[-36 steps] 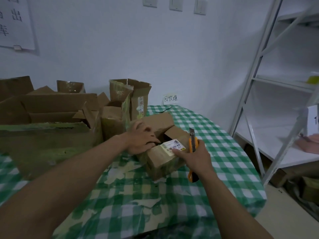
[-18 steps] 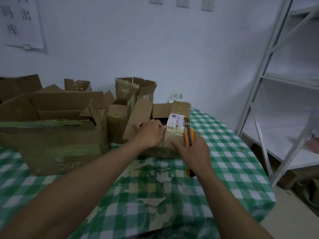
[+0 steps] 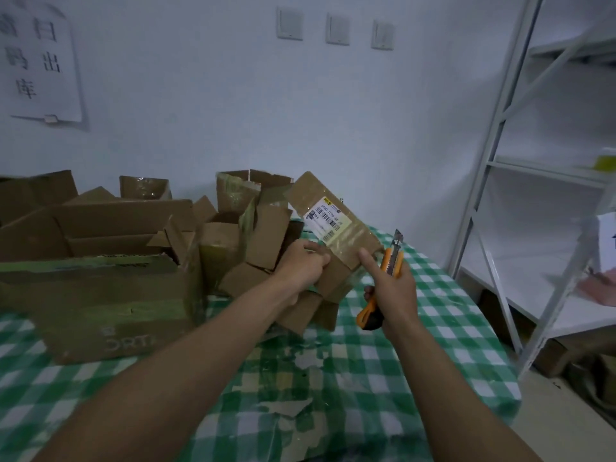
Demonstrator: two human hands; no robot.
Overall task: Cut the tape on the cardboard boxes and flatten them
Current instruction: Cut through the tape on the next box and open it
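Gripped the small cardboard box [image 3: 333,228] with the left hand [image 3: 301,266], fingers curled round its lower left edge. Held it raised and tilted over the worktop [image 3: 383,378], taped face toward the camera. Couldn't tell whether the lowest flap touched the green-and-white checked cloth. Showed a white shipping label [image 3: 325,218] with barcodes on that face, under glossy clear tape. Left the bottom flaps hanging open beneath the left wrist.

Clamped the orange utility knife [image 3: 390,261] in the right hand [image 3: 393,288], blade end up, black butt poking out below the palm. Stretched the right index finger [image 3: 366,261] forward onto the box's taped face near its lower right corner. Held the blade apart from the cardboard, just right of the box. Brought both hands close together, one on either side of the box's lower end.

Over on the left of the worktop, stood a large open box [image 3: 100,295], printed letters on its front. Crowded more open boxes [image 3: 233,208] behind, against the wall. Scattered pale torn scraps [image 3: 293,408] across the cloth in front. Framed it all with a white metal shelving rack [image 3: 500,161] on the right, three wall switches [image 3: 336,28] above, and a paper sign [image 3: 36,61] with black characters at upper left.
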